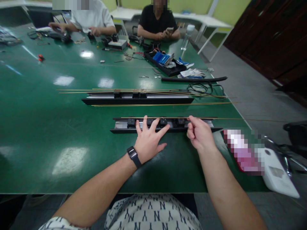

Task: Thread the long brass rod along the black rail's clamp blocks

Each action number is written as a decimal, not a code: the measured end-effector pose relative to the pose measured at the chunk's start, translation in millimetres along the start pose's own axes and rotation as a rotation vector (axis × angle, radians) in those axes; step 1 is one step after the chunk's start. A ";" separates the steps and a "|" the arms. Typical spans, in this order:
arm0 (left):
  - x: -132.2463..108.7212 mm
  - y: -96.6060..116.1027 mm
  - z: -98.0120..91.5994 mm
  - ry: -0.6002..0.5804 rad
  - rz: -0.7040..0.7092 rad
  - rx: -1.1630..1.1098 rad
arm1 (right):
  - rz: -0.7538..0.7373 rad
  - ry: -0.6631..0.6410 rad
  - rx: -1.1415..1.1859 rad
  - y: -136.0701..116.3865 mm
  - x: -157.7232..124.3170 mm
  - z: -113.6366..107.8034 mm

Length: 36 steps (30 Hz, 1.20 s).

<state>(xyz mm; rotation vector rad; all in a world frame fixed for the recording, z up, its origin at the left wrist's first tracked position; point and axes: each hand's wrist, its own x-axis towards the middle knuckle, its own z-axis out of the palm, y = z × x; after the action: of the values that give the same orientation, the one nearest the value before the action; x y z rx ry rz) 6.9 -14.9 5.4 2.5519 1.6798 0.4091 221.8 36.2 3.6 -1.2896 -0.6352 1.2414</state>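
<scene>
A black and silver channel (121,125) lies across the green table, with several black blocks inside. My left hand (150,140), a dark watch on its wrist, has its fingers spread over the channel's middle and touches its edge. A thin brass-coloured rod (230,118) runs along the far edge of the channel and past its right end. My right hand (200,131) is closed in a pinch on this rod, near the channel's right part. Behind lies a second, similar channel (103,101), with several thin rods on and beside it.
A red-edged phone (236,153) and a white object (278,175) lie at the right edge. Farther back are a black strip (194,79), coiled cable (201,88), gloves (192,73) and a black tray (174,69). Two people sit across the green table (48,127).
</scene>
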 end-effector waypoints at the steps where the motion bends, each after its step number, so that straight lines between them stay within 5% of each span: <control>1: 0.0 0.0 -0.1 0.000 0.000 0.001 | -0.001 0.000 0.001 0.2 0.1 -0.3; 36: -0.8 -0.9 0.5 0.004 0.009 0.020 | 0.008 0.046 0.017 -0.3 2.1 3.8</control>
<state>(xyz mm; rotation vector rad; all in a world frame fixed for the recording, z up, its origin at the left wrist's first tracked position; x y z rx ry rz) 6.0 -15.2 4.5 2.5758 1.6832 0.4003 219.1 39.5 4.3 -1.3043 -0.5862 1.2185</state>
